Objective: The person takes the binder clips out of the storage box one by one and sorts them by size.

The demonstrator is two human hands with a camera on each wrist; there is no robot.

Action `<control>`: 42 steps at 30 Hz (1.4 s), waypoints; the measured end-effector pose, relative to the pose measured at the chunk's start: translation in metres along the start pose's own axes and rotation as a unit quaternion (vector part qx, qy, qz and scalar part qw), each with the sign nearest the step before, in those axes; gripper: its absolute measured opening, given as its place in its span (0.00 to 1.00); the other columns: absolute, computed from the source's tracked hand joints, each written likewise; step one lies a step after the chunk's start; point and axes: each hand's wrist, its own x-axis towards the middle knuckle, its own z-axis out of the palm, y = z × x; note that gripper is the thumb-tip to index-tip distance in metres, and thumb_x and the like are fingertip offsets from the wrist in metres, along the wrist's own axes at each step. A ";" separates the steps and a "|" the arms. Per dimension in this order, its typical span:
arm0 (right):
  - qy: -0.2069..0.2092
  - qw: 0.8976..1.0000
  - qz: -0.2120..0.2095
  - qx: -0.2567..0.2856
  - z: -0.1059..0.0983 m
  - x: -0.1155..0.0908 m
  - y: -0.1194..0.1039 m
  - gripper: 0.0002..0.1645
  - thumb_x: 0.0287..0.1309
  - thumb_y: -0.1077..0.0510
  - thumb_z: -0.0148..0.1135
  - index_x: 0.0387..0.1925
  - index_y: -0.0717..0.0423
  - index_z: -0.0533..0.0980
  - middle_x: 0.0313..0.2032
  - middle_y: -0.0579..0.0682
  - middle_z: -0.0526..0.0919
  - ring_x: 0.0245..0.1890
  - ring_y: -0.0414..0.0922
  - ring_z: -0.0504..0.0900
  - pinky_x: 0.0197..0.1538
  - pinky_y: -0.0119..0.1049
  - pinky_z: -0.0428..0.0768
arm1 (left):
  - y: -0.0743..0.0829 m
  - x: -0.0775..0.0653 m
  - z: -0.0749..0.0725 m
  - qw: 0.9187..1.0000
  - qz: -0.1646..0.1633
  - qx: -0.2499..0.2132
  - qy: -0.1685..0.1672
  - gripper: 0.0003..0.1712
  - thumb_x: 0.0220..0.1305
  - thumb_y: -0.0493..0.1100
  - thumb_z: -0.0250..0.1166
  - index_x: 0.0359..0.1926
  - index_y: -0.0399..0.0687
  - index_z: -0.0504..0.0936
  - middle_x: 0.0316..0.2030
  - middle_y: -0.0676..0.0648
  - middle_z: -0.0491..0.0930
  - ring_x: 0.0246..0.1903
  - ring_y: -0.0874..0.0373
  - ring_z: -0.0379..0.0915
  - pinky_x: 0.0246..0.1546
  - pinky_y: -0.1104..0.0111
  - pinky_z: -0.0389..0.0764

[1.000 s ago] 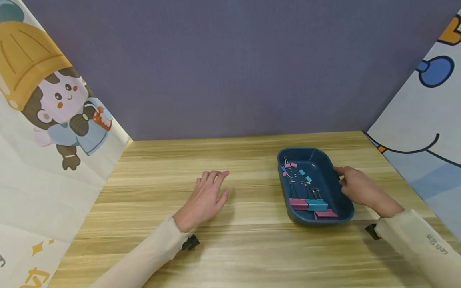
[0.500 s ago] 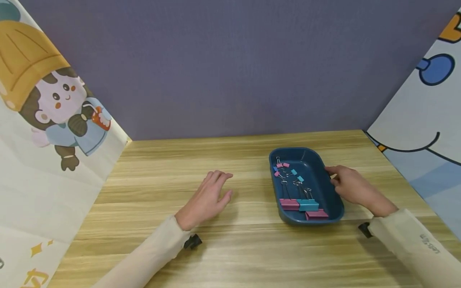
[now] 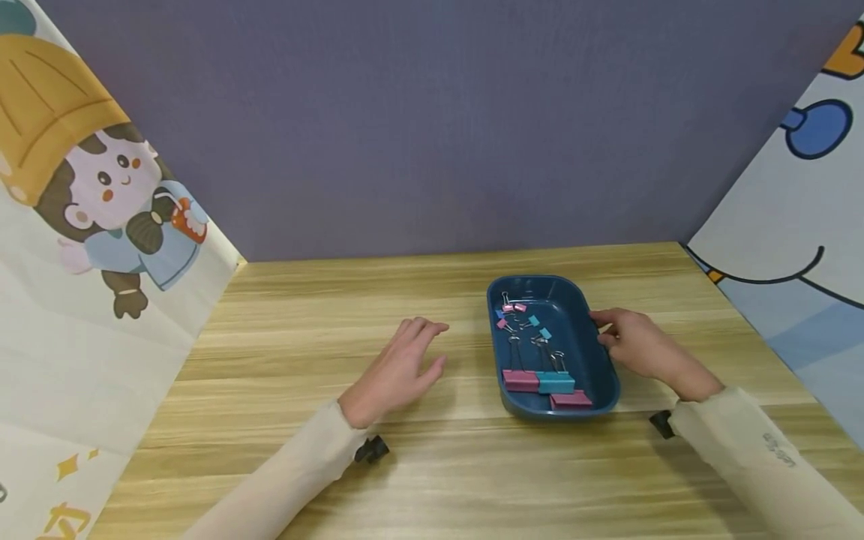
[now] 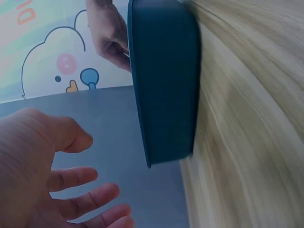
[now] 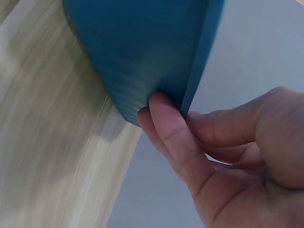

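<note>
Blue tray (image 3: 576,336) in right hand's (image 3: 641,345) pinch, left hand (image 3: 397,369) loose, clips (image 3: 555,383) head-view only.

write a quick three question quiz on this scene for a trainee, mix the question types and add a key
1. Multiple choice: which hand grips the tray?
A) left
B) right
C) both

2. True or false: the left hand is apart from the tray.

3. Fill the gap: in the head view, the large clip just left of the large teal clip is ___.

Key:
1. B, the right hand pinches its side rim
2. True
3. pink
</note>
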 end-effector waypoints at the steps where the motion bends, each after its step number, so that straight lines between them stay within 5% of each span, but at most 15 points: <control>1: 0.001 1.000 -0.005 0.003 0.001 0.001 -0.001 0.25 0.58 0.73 0.52 0.58 0.80 0.64 0.48 0.73 0.74 0.40 0.57 0.80 0.32 0.41 0.80 | 0.001 0.001 0.001 1.000 0.003 0.000 -0.002 0.25 0.63 0.44 0.59 0.61 0.44 0.70 0.50 0.49 0.73 0.51 0.57 0.65 0.52 0.65 0.70; 13: 0.000 1.000 -0.023 0.015 0.009 0.009 -0.015 0.25 0.57 0.72 0.53 0.57 0.79 0.65 0.47 0.71 0.76 0.38 0.55 0.81 0.32 0.39 0.79 | 0.018 0.016 0.014 0.998 0.038 -0.019 -0.035 0.25 0.63 0.45 0.62 0.60 0.43 0.71 0.49 0.49 0.72 0.50 0.58 0.66 0.58 0.65 0.65; 23: -0.005 0.999 -0.027 0.016 0.012 0.017 -0.024 0.25 0.58 0.72 0.53 0.58 0.78 0.65 0.48 0.71 0.75 0.39 0.55 0.81 0.30 0.36 0.77 | 0.037 0.035 0.033 0.992 0.091 0.025 -0.086 0.21 0.62 0.50 0.63 0.53 0.46 0.78 0.48 0.50 0.76 0.49 0.56 0.64 0.59 0.61 0.61; 35: -0.018 0.999 -0.014 0.026 0.014 0.017 -0.027 0.26 0.60 0.71 0.52 0.59 0.77 0.64 0.50 0.72 0.74 0.40 0.55 0.80 0.28 0.35 0.75 | 0.055 0.063 0.054 0.977 0.061 0.068 -0.193 0.17 0.59 0.52 0.66 0.47 0.50 0.83 0.43 0.53 0.80 0.45 0.58 0.69 0.60 0.60 0.61; 42: -0.020 0.999 -0.013 0.039 0.013 0.016 -0.025 0.26 0.60 0.71 0.52 0.60 0.76 0.64 0.51 0.71 0.73 0.40 0.54 0.80 0.28 0.35 0.76 | 0.060 0.074 0.065 0.971 0.058 0.062 -0.223 0.15 0.57 0.50 0.69 0.43 0.48 0.84 0.32 0.56 0.81 0.31 0.62 0.68 0.41 0.68 0.66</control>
